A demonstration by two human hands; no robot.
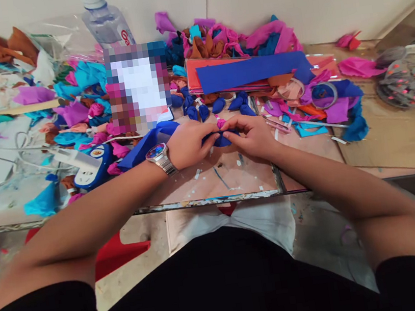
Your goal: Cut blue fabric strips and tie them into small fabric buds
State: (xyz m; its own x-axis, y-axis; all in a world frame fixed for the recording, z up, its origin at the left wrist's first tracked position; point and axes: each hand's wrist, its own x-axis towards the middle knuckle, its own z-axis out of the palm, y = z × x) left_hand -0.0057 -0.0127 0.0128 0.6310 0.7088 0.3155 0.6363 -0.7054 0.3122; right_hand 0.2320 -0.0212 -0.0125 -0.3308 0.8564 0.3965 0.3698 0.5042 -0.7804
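Over the front of the table, my left hand and my right hand meet, thumbs and fingers pinching a dark blue piece of crepe paper. A small pink bit shows just above the fingertips; whether it is joined to the blue piece I cannot tell. Beside my left wrist, which wears a metal watch, lies a long blue paper strip. Just beyond my hands, several twisted blue paper buds lie in a row. My fingers partly hide the held paper.
Behind the buds, a flat blue strip rests on red sheets. Tape rolls lie at right, near cardboard. A blue-and-white power strip with a cable, a plastic bottle and heaps of coloured paper occupy the left.
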